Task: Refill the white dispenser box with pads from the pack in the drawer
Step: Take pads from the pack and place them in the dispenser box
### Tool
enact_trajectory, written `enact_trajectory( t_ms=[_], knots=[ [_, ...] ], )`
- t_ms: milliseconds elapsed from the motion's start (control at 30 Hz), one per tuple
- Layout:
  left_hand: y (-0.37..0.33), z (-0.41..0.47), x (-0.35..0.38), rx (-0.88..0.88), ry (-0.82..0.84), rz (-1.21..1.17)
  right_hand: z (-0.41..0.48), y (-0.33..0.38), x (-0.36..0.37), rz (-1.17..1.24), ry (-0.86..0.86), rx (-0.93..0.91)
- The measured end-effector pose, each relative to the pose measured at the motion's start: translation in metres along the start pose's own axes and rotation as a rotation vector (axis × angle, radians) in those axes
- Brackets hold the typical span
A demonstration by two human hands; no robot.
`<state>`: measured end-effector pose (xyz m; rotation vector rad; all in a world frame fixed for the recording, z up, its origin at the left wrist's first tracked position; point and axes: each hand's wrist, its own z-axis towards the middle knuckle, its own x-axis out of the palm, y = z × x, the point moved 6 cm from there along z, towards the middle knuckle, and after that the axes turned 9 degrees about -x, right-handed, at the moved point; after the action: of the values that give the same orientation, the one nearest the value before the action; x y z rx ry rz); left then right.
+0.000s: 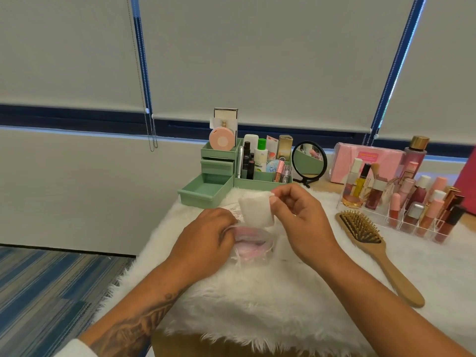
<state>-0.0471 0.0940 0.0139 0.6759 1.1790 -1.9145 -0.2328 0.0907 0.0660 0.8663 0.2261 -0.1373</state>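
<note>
My right hand [298, 217] pinches a small stack of white square pads [256, 211] by its upper right edge, lifted just above the clear plastic pack [253, 243]. The pack lies on the white fur mat and shows pink inside. My left hand [206, 238] grips the pack's left side and holds its mouth. Behind them the green organizer's bottom drawer [203, 190] stands pulled out with nothing visible in it. I cannot pick out a white dispenser box with certainty; a white flat label or lid [233, 211] shows partly behind the pads.
A green organizer [260, 180] with bottles stands at the back, a round black mirror [310, 161] to its right. A wooden hairbrush [373, 248] lies on the right of the fur mat [257, 305]. A clear rack of cosmetics [412, 210] and a pink box [365, 161] stand far right.
</note>
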Motion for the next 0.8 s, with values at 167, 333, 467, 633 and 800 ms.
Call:
enact_trajectory(
  t_ms=[167, 333, 467, 633, 800],
  knots=[
    [-0.006, -0.003, -0.01, 0.015, 0.063, -0.037, 0.003, -0.006, -0.004, 0.071, -0.009, 0.065],
    [-0.024, 0.01, -0.028, -0.053, 0.048, -0.457, 0.003, -0.005, -0.003, 0.064, 0.022, 0.069],
    [-0.046, 0.027, -0.034, -0.047, 0.049, -0.592, 0.006, 0.006, -0.009, 0.052, 0.053, 0.02],
    [-0.065, 0.036, -0.028, -0.006, 0.086, -0.591, 0.015, 0.016, -0.03, -0.226, 0.176, -0.054],
    [-0.068, 0.036, -0.009, 0.003, 0.143, -0.381, 0.024, -0.001, -0.073, -0.196, 0.031, 0.041]
  ],
)
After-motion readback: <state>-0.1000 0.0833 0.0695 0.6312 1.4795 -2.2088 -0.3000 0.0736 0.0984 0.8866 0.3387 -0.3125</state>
